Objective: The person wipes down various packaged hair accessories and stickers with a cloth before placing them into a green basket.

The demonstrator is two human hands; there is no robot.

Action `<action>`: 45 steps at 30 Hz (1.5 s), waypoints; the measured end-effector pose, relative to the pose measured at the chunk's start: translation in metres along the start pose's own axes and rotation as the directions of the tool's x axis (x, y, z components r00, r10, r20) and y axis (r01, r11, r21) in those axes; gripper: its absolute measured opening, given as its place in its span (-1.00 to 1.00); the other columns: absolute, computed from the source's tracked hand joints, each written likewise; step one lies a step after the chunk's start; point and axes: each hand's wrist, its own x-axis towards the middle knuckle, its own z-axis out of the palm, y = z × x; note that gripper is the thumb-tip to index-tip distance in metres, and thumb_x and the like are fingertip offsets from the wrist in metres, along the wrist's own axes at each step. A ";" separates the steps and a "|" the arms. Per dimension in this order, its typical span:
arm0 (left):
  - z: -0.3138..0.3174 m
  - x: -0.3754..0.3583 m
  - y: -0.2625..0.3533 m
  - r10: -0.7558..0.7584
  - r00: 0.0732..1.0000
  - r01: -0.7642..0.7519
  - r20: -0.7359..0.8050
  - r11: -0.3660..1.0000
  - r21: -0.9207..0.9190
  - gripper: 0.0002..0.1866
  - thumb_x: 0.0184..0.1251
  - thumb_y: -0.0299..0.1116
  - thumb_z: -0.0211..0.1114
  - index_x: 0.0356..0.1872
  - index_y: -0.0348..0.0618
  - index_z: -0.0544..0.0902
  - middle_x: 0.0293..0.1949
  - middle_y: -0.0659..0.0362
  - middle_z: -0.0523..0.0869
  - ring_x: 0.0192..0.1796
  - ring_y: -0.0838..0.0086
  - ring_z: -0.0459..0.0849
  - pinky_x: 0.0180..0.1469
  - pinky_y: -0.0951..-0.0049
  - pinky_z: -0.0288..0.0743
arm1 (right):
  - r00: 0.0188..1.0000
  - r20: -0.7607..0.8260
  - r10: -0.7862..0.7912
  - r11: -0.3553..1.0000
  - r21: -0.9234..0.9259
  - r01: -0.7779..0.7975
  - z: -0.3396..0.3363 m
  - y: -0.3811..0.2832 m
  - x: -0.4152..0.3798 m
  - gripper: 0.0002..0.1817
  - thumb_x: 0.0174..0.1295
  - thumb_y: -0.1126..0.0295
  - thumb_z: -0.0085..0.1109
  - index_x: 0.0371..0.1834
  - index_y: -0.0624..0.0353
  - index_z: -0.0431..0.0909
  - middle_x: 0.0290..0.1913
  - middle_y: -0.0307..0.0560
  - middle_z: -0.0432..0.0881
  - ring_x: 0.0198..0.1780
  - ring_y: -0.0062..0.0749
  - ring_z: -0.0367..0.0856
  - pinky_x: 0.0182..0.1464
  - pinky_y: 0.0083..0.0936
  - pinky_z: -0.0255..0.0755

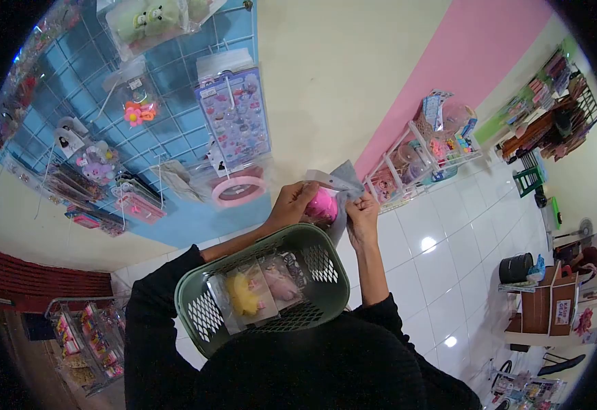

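Observation:
A clear plastic packet with a bright pink item [322, 204] inside is held up between both hands, just beyond the basket. My left hand [294, 204] grips the packet's left side with bent fingers. On its right side, my right hand [362, 213] pinches the greyish plastic edge. The exact kind of the pink item cannot be made out. Below the hands, close to my body, sits a green plastic basket [336, 301] with lattice sides. Inside it lie a packet with a yellow plush-like item [244, 292] and another with a dusty pink item [281, 280].
A blue-backed wire grid [175, 143] at left carries hanging packets, a sticker sheet [233, 113] and a pink ring [238, 191]. A white rack [415, 164] of small goods stands ahead right on white floor tiles [442, 273]. Another wire rack [90, 342] is at lower left.

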 end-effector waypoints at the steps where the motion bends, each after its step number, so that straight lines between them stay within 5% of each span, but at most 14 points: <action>1: -0.001 0.001 -0.003 0.039 0.999 -0.039 0.009 0.999 0.025 -0.66 0.16 -0.18 -0.08 -0.31 -0.30 0.45 -0.53 0.29 0.46 -0.50 0.71 0.38 -0.44 0.71 0.32 | 0.999 0.029 -0.015 1.000 -0.007 0.015 -0.001 0.002 0.000 -0.81 -0.09 0.70 -0.11 -0.36 0.37 0.41 -0.37 -0.13 0.49 -0.41 -0.63 0.42 -0.39 -0.78 0.26; 7: 0.010 -0.003 0.009 0.006 1.000 -0.007 -0.003 0.997 -0.076 -0.67 0.18 -0.21 -0.12 -0.29 -0.29 0.46 -0.52 0.29 0.46 -0.47 0.70 0.38 -0.40 0.68 0.29 | 0.992 -0.126 0.010 1.000 0.011 -0.009 0.004 0.009 0.005 -0.79 -0.08 0.68 -0.11 -0.32 0.34 0.38 -0.42 -0.15 0.50 -0.39 -0.63 0.43 -0.32 -0.75 0.28; 13: 0.002 0.000 0.002 -0.004 0.999 0.002 -0.054 1.000 -0.029 -0.66 0.18 -0.20 -0.12 -0.28 -0.30 0.45 -0.49 0.28 0.47 -0.45 0.69 0.38 -0.38 0.67 0.30 | 0.985 0.025 0.170 0.953 0.249 -0.171 0.008 0.006 -0.007 -0.80 -0.01 0.62 -0.18 -0.29 0.32 0.36 -0.38 -0.15 0.48 -0.38 -0.57 0.45 -0.25 -0.75 0.28; 23: 0.012 0.000 0.012 -0.085 0.996 0.083 -0.035 0.995 -0.061 -0.62 0.16 -0.14 -0.11 -0.28 -0.30 0.44 -0.49 0.26 0.47 -0.45 0.72 0.39 -0.48 0.72 0.30 | 0.977 -0.118 0.176 0.952 0.274 -0.138 -0.001 0.034 -0.006 -0.80 0.07 0.51 -0.20 -0.24 0.32 0.34 -0.27 -0.10 0.46 -0.30 -0.51 0.44 -0.25 -0.62 0.33; 29: 0.003 0.009 -0.008 0.069 0.998 -0.069 -0.002 0.997 -0.036 -0.69 0.11 -0.20 -0.02 -0.33 -0.27 0.48 -0.50 0.24 0.51 -0.45 0.64 0.45 -0.47 0.64 0.34 | 0.984 -0.019 0.175 0.947 0.277 -0.163 -0.012 0.023 -0.009 -0.80 0.08 0.48 -0.20 -0.27 0.32 0.37 -0.34 -0.13 0.48 -0.38 -0.56 0.45 -0.33 -0.68 0.34; 31: 0.003 0.006 0.004 -0.057 0.998 0.046 0.010 0.877 0.478 -0.72 0.07 -0.23 0.03 -0.39 -0.27 0.51 -0.56 0.24 0.53 -0.50 0.60 0.48 -0.46 0.60 0.34 | 0.981 -0.023 0.195 0.981 -0.014 -0.195 -0.023 0.019 -0.003 -0.81 0.08 0.51 -0.22 -0.33 0.31 0.41 -0.39 -0.16 0.49 -0.41 -0.61 0.44 -0.36 -0.71 0.33; 35: 0.002 0.004 -0.004 0.014 1.000 -0.018 0.011 0.874 0.486 -0.74 0.05 -0.25 0.06 -0.42 -0.29 0.52 -0.59 0.23 0.54 -0.56 0.59 0.48 -0.51 0.62 0.36 | 0.964 0.004 0.266 0.962 -0.055 -0.266 -0.057 0.034 0.007 -0.80 0.09 0.48 -0.23 -0.31 0.29 0.41 -0.38 -0.17 0.49 -0.43 -0.61 0.44 -0.37 -0.70 0.34; 36: 0.004 0.003 -0.001 -0.050 0.996 0.070 -0.068 0.941 0.331 -0.75 0.05 -0.27 0.06 -0.42 -0.30 0.52 -0.60 0.22 0.54 -0.57 0.60 0.48 -0.54 0.63 0.36 | 0.949 -0.162 0.270 0.955 0.169 -0.243 -0.031 0.003 -0.002 -0.77 0.11 0.41 -0.26 -0.24 0.27 0.35 -0.30 -0.12 0.46 -0.33 -0.50 0.44 -0.32 -0.60 0.36; 37: 0.005 0.002 0.003 -0.124 0.983 0.145 -0.135 0.976 0.160 -0.76 0.05 -0.29 0.06 -0.42 -0.30 0.51 -0.60 0.21 0.54 -0.57 0.61 0.48 -0.57 0.64 0.37 | 0.949 -0.162 0.270 0.955 0.168 -0.243 -0.034 0.003 -0.003 -0.77 0.11 0.41 -0.26 -0.24 0.27 0.35 -0.30 -0.12 0.46 -0.33 -0.50 0.44 -0.32 -0.60 0.36; 39: 0.008 0.003 0.008 -0.074 0.977 0.087 -0.201 0.995 0.057 -0.76 0.06 -0.30 0.04 -0.41 -0.31 0.51 -0.62 0.22 0.53 -0.56 0.63 0.48 -0.60 0.65 0.37 | 0.882 -0.124 0.455 0.701 0.661 -0.269 -0.037 0.006 -0.004 -0.66 0.12 0.29 -0.25 -0.07 0.23 0.22 -0.13 -0.04 0.36 -0.16 -0.34 0.38 -0.13 -0.39 0.31; 41: 0.010 0.003 0.007 -0.036 0.962 0.024 -0.270 0.999 -0.047 -0.77 0.08 -0.32 0.02 -0.39 -0.31 0.50 -0.64 0.22 0.52 -0.55 0.65 0.48 -0.62 0.66 0.37 | 0.903 -0.108 0.415 0.742 0.615 -0.267 -0.026 0.019 -0.015 -0.63 0.11 0.22 -0.23 -0.09 0.23 0.24 -0.12 -0.03 0.35 -0.16 -0.32 0.37 -0.15 -0.39 0.30; 43: 0.014 0.005 0.002 0.050 0.979 -0.046 -0.196 0.999 0.027 -0.75 0.11 -0.31 -0.02 -0.35 -0.32 0.47 -0.63 0.22 0.51 -0.55 0.66 0.47 -0.60 0.66 0.38 | 0.868 0.435 0.240 0.479 0.725 -0.496 -0.003 0.027 -0.022 -0.75 0.10 0.33 -0.19 -0.20 0.23 0.28 -0.25 -0.06 0.42 -0.23 -0.34 0.41 -0.24 -0.36 0.36; 44: 0.014 0.006 0.001 0.049 0.980 -0.044 -0.192 0.999 0.026 -0.75 0.11 -0.31 -0.02 -0.35 -0.32 0.47 -0.63 0.22 0.51 -0.55 0.66 0.47 -0.60 0.66 0.38 | 0.870 0.432 0.239 0.480 0.726 -0.492 0.003 0.027 -0.023 -0.75 0.10 0.33 -0.19 -0.20 0.23 0.28 -0.25 -0.06 0.42 -0.23 -0.34 0.41 -0.24 -0.36 0.36; 45: 0.012 0.008 0.002 0.101 0.982 -0.064 -0.156 0.972 0.227 -0.74 0.13 -0.30 -0.04 -0.33 -0.32 0.47 -0.61 0.23 0.50 -0.56 0.66 0.47 -0.61 0.67 0.36 | 0.945 0.217 0.243 0.759 0.564 -0.325 0.010 0.025 -0.021 -0.78 0.06 0.41 -0.16 -0.23 0.24 0.29 -0.28 -0.06 0.43 -0.28 -0.38 0.43 -0.28 -0.46 0.37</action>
